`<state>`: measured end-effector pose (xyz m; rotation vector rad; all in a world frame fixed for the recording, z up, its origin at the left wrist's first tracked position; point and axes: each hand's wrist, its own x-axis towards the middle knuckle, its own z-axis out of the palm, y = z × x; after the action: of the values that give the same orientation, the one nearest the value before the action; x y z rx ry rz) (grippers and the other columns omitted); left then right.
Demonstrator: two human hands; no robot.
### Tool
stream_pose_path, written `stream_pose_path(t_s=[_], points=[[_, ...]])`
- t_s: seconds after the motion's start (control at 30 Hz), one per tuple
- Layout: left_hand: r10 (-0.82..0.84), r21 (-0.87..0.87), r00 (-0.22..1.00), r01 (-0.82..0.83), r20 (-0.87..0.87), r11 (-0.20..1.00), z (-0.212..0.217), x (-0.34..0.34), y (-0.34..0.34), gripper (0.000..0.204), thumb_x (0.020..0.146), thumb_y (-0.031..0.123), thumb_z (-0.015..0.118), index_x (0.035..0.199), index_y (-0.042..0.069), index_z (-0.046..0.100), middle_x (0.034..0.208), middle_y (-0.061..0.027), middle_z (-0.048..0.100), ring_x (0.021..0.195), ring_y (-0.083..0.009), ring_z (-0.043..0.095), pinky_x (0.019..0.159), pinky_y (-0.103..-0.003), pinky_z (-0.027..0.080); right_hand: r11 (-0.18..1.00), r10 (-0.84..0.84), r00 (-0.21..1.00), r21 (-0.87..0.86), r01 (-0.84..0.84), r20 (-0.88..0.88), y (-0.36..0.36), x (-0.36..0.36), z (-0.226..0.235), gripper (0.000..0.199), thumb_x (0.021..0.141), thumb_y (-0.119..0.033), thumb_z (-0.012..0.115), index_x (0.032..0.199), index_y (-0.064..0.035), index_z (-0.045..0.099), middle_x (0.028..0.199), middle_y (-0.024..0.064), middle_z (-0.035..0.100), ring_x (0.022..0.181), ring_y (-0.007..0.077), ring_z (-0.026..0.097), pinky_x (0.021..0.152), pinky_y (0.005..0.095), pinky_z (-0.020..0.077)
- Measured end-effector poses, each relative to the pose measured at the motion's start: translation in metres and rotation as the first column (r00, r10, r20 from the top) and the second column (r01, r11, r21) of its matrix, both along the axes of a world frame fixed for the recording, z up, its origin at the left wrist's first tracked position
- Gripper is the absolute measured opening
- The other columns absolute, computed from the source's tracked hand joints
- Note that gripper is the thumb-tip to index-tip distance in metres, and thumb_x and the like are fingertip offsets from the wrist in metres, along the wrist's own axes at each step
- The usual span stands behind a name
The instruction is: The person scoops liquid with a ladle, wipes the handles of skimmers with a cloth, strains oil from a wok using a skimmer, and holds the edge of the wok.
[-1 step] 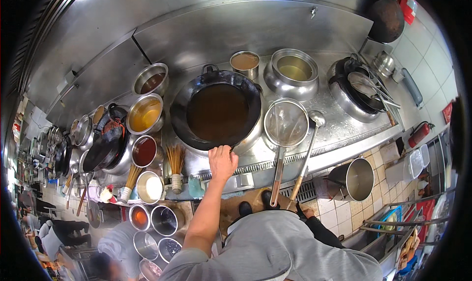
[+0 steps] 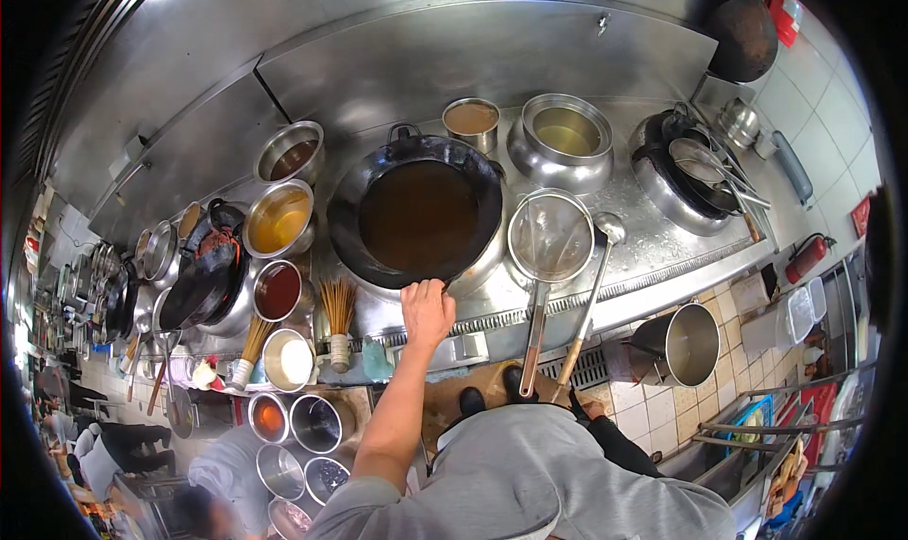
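While the left hand (image 2: 427, 313) grips the near rim of the wok (image 2: 416, 214), brown liquid fills the pan just beyond its fingers. The right hand (image 2: 594, 409) hangs low by the hip; whether open or closed, I cannot tell. A strainer (image 2: 550, 235) and ladle (image 2: 607, 230) lie right of the left hand, and a red extinguisher (image 2: 804, 258) stands far right.

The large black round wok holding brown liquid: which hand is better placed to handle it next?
Probably the left. The left hand rests on the near rim of the large black round wok; the right hand is low by the body, apart from it.
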<state>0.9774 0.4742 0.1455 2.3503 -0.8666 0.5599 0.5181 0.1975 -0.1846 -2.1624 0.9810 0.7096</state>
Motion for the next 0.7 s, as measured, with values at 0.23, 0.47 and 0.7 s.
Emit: stream_pose_path(t_s=[0.23, 0.47, 0.7], points=[[-0.023, -0.026, 0.999, 0.022, -0.023, 0.999, -0.001, -0.004, 0.007, 0.017, 0.086, 0.023, 0.066, 0.089, 0.006, 0.063, 0.087, -0.0141, 0.065, 0.088, -0.0344, 0.060, 0.085, -0.048, 0.042, 0.973, 0.230, 0.973, -0.004, -0.230, 0.029, -0.020, 0.009, -0.020, 0.052, 0.090, -0.051, 0.060, 0.104, -0.0021, 0.072, 0.094, 0.0253, 0.071, 0.086, 0.0347, 0.070, 0.077, 0.0443, 0.0524], [0.036, -0.073, 0.999, -0.035, 0.013, 0.997, 0.005, -0.004, 0.019, 0.017, 0.090, 0.022, 0.063, 0.082, 0.007, 0.059, 0.080, -0.0118, 0.061, 0.082, -0.0317, 0.058, 0.081, -0.046, 0.043, 0.985, 0.162, 0.934, 0.005, -0.172, 0.318, -0.065, -0.039, -0.053, 0.044, 0.089, -0.046, 0.064, 0.096, -0.0035, 0.075, 0.075, 0.0176, 0.070, 0.070, 0.0323, 0.069, 0.064, 0.0447, 0.0511], [0.029, 0.022, 0.997, -0.027, -0.071, 0.999, 0.002, 0.000, 0.024, 0.020, 0.090, 0.025, 0.062, 0.081, 0.007, 0.059, 0.081, -0.0129, 0.066, 0.083, -0.0314, 0.063, 0.080, -0.045, 0.044, 0.980, 0.200, 0.932, -0.086, -0.182, 0.302, 0.011, 0.065, 0.075, 0.048, 0.087, -0.045, 0.061, 0.079, 0.0016, 0.071, 0.081, 0.0256, 0.069, 0.082, 0.0412, 0.069, 0.070, 0.0478, 0.0527]])
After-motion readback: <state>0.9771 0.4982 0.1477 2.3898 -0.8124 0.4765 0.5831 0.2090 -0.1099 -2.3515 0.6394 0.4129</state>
